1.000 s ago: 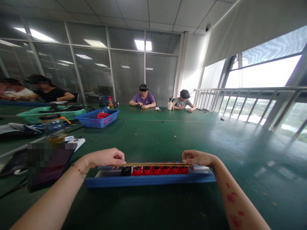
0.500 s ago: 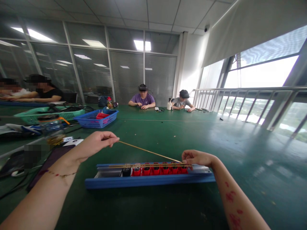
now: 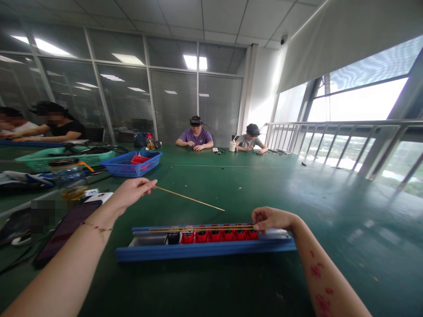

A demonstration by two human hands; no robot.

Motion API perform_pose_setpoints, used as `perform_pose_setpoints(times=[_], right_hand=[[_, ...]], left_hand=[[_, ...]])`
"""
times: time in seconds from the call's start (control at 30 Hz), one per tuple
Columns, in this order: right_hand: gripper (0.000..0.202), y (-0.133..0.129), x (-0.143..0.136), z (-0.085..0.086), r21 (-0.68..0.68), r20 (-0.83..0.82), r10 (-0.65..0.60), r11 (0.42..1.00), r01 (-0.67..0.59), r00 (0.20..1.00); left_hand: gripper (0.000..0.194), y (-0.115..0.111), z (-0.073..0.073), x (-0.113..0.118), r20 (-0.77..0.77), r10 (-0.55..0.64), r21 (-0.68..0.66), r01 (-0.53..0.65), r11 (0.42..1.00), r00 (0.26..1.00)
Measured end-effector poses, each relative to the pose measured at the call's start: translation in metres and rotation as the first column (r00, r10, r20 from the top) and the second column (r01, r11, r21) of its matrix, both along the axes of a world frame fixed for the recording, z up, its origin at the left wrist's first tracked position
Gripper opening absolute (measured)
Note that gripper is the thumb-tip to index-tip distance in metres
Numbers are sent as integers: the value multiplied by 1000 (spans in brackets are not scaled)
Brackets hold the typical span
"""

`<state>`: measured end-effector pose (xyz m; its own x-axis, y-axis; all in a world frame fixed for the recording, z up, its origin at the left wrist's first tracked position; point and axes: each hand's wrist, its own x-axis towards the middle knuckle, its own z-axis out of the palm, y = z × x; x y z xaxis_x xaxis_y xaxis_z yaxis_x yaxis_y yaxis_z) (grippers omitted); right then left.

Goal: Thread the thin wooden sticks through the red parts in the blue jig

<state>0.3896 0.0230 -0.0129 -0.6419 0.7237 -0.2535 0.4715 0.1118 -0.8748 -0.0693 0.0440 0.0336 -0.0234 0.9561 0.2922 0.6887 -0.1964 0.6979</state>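
My left hand [image 3: 132,193] is raised left of centre, with thumb and fingers pinching one end of a thin tan stick [image 3: 190,198]. The stick's free end slants down to the right, above the green table. Several similar thin sticks [image 3: 201,228] lie lengthwise along a blue-edged metal channel [image 3: 205,254]. My right hand [image 3: 272,219] is at their right end, fingertips closed on the sticks. Beneath them stands a row of small red boxes [image 3: 214,236] with black contents, and one black box [image 3: 173,238] at the row's left.
Left on the green table are a blue basket [image 3: 128,168], a green basket [image 3: 36,165], a glass jar [image 3: 68,178] and a dark phone-like slab [image 3: 66,235]. Two people sit across the table; others sit at the far left. A railing [image 3: 333,125] runs along the windows.
My left hand has moved slightly left and up. The stick's right end has come away from my right hand. My right hand stays at the sticks on the channel.
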Motion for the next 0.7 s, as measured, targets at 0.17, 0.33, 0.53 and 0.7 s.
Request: perform_pose_setpoints(times=[0.17,0.33,0.53,0.7], right_hand=[[31,0,0,1,40,37,6,999,-7,999],[31,-1,2,0,106,57,-14,994,8,998],[33,-2,0,2,105,-17,-51,993,53,999],[35,6,6,-3,241,-166,-218,937,254,962]], left_hand=[[46,18,-24,18,-29,-95,-122,91,988,995],[37,42,-50,34,-176,-280,-185,248,951,944],[21,61,-76,47,-418,-263,-169,209,963,870],[17,59,-85,49,-467,-255,-144,211,967,847]])
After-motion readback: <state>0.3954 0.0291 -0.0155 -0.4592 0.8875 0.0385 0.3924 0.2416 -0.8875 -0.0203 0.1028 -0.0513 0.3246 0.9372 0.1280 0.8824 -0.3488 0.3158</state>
